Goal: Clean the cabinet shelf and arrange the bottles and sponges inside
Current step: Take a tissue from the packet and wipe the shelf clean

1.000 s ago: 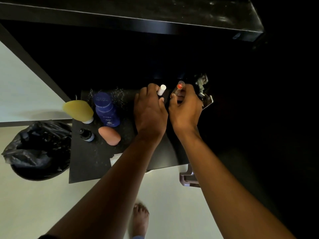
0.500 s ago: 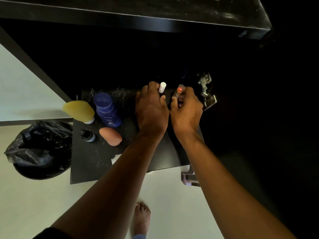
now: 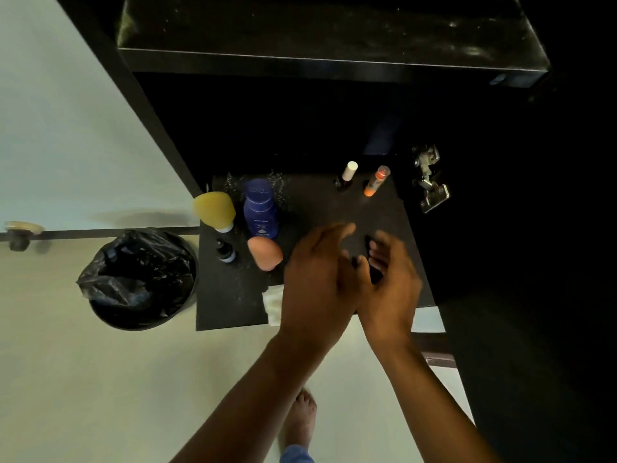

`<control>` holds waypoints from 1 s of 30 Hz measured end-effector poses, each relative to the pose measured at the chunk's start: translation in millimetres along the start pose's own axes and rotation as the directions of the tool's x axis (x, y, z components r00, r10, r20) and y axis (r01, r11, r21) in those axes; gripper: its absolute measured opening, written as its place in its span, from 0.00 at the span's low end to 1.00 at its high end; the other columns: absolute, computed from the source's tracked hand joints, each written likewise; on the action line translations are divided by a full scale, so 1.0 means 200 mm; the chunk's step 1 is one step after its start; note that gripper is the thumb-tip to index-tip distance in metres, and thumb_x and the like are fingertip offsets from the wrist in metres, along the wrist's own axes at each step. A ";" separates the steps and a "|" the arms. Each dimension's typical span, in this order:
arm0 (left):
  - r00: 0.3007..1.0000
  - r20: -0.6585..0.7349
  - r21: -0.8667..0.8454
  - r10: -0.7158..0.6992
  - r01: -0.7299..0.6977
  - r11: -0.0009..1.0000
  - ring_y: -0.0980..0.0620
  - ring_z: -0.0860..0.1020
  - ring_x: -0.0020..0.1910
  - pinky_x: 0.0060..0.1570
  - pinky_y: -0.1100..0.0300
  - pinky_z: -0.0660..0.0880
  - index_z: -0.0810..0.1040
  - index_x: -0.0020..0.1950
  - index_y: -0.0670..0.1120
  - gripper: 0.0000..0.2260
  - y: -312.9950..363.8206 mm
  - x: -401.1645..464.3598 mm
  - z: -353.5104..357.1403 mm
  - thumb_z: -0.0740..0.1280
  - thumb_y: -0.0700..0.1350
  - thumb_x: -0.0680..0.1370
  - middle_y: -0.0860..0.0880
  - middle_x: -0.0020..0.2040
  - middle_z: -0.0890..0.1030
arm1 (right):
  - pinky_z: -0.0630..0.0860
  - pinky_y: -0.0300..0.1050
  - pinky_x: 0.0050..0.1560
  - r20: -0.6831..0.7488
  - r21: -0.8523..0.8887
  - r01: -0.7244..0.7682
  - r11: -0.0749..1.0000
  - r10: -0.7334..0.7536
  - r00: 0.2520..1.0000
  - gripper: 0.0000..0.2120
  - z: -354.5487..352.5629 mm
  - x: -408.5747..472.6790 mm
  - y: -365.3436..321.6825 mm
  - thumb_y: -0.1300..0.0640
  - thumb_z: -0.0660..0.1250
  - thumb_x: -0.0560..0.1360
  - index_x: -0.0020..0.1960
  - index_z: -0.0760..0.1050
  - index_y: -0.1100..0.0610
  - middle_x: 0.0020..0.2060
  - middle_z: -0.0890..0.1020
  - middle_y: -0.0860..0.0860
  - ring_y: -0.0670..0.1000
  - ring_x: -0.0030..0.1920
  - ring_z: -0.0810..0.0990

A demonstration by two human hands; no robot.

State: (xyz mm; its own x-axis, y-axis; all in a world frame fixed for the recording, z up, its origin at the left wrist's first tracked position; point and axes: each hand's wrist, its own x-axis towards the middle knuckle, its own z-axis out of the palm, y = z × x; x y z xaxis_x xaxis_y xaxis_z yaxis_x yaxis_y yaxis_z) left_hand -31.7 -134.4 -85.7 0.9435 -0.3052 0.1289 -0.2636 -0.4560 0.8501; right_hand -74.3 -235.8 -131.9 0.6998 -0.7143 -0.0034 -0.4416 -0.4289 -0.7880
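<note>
On the black cabinet shelf (image 3: pixel 233 305) stand a white-capped dark bottle (image 3: pixel 347 175) and an orange clear-capped bottle (image 3: pixel 375 181) at the back right. At the left are a yellow sponge (image 3: pixel 214 208), a blue bottle (image 3: pixel 259 208), a pink sponge (image 3: pixel 265 252) and a tiny dark dropper bottle (image 3: pixel 225 251). My left hand (image 3: pixel 317 279) and my right hand (image 3: pixel 389 279) hover side by side over the shelf's front, fingers relaxed, holding nothing. A white cloth (image 3: pixel 273 304) peeks out beside my left hand.
A bin lined with a black bag (image 3: pixel 140 279) stands on the pale floor left of the shelf. A metal door hinge (image 3: pixel 429 180) sits on the cabinet's right wall. A dark upper shelf (image 3: pixel 334 38) overhangs. My bare foot (image 3: pixel 300 419) is below.
Both hands let go of the two small bottles at the back right and drew back toward the shelf's front edge. The two bottles now stand free.
</note>
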 end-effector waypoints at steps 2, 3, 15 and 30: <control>0.997 -0.023 -0.004 0.077 -0.077 0.997 0.56 0.82 0.51 0.54 0.58 0.82 0.83 0.58 0.48 0.14 -0.06 -0.10 -0.08 0.60 0.48 0.81 0.50 0.53 0.86 | 0.81 0.48 0.64 0.023 0.024 0.015 1.000 -0.015 1.000 0.18 0.01 -0.07 -0.02 0.59 0.73 0.79 0.67 0.77 0.52 0.60 0.83 0.47 0.46 0.59 0.82; 0.993 -0.035 -0.005 0.114 -0.114 0.993 0.58 0.82 0.49 0.52 0.61 0.81 0.83 0.56 0.49 0.11 -0.09 -0.15 -0.12 0.62 0.45 0.80 0.52 0.51 0.86 | 0.81 0.47 0.63 0.046 0.051 0.022 0.998 -0.025 0.999 0.17 0.02 -0.10 -0.03 0.60 0.73 0.79 0.66 0.78 0.51 0.59 0.83 0.47 0.45 0.58 0.82; 0.937 -0.334 0.121 -0.096 0.144 0.982 0.55 0.79 0.41 0.39 0.56 0.79 0.79 0.48 0.50 0.03 -0.42 -0.22 -0.44 0.71 0.42 0.77 0.54 0.44 0.79 | 0.80 0.51 0.63 0.290 0.009 0.199 0.980 -0.193 0.937 0.28 0.22 -0.24 -0.21 0.46 0.77 0.73 0.69 0.74 0.52 0.62 0.80 0.48 0.51 0.63 0.79; 0.915 -0.347 0.223 -0.204 0.292 0.930 0.56 0.78 0.44 0.42 0.70 0.66 0.78 0.56 0.50 0.13 -0.55 0.03 -0.41 0.73 0.55 0.77 0.54 0.48 0.82 | 0.76 0.47 0.54 0.274 -0.140 0.239 0.961 -0.195 0.942 0.22 0.35 -0.20 -0.25 0.45 0.77 0.73 0.63 0.79 0.54 0.55 0.85 0.52 0.52 0.54 0.79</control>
State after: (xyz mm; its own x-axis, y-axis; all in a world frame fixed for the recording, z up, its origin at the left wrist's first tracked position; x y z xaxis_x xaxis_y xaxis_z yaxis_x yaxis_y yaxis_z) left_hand 19.4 -17.6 -135.9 0.9872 0.1036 0.1216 -0.0146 -0.6995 0.7145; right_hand -39.9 -147.5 -136.0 0.8988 -0.4380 -0.0182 -0.3355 -0.6606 -0.6716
